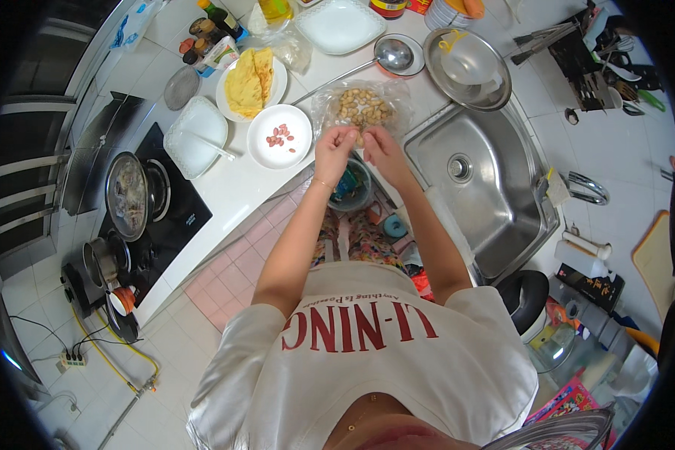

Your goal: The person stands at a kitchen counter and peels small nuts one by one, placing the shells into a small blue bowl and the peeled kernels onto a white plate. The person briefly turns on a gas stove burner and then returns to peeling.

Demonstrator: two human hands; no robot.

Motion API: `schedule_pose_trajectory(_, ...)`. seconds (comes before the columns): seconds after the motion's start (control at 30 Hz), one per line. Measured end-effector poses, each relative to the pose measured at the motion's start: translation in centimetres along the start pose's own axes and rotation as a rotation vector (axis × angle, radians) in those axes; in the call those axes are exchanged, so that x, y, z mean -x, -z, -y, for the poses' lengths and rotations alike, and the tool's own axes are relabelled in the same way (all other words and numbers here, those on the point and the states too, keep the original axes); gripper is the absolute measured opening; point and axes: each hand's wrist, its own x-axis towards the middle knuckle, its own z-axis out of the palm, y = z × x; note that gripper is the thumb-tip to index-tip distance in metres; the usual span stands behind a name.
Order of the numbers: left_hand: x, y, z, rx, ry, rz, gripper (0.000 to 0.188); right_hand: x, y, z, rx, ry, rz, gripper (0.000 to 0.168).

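My left hand (335, 147) and my right hand (383, 151) meet at the counter's front edge, fingertips together around a peanut in its shell (360, 140). Just beyond them, an open clear plastic bag (402, 104) holds unshelled peanuts (365, 107). To the left of my left hand, a round white plate (257, 136) carries several reddish shelled peanut kernels (280, 138). Below my hands stands a bin (350, 188) with a liner or packets inside; its contents are partly hidden.
Behind the kernels, yellow flatbread or egg pancake (249, 83) lies on a plate. A ladle (394, 54) rests in a bowl. A square dish (194, 138) holds chopsticks. The stainless sink (484, 185) is at right, a metal basin (495, 67) behind it; the hob (171, 214) is at left.
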Motion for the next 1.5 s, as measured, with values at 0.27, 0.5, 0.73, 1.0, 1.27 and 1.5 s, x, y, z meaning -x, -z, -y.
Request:
schedule_pose_trajectory(0.27, 3.6, -1.8, -0.4, 0.086, 0.115, -0.043, 0.013, 3.1, -1.8, 0.0, -0.343, -0.276, -0.016, 0.017)
schedule_pose_trajectory(0.5, 4.2, -2.0, -1.5, -0.122, 0.0, -0.094, 0.014, 3.6, -2.0, -0.4, -0.364, -0.254, 0.0, 0.018)
schedule_pose_trajectory(0.73, 3.4, -1.3, 0.3, -0.352, -0.104, -0.129, 0.017, 3.5, -3.2, -0.1, -0.499, -0.347, -0.075, 0.016)
schedule_pose_trajectory(1.0, 3.2, 0.2, -0.3, -0.738, -0.346, -0.191, 0.021, 3.2, -5.9, 1.5, -0.534, -0.409, -0.133, 0.012)
schedule_pose_trajectory(1.27, 3.1, 2.5, -1.0, -0.791, -0.33, -0.176, 0.02, 2.0, -8.6, -0.2, -0.444, -0.42, -0.162, 0.021)
schedule_pose_trajectory(1.5, 2.3, 4.7, -1.9, -0.586, -0.317, -0.282, 0.021, -0.5, -11.4, -0.6, -0.44, -0.383, -0.171, 0.022)
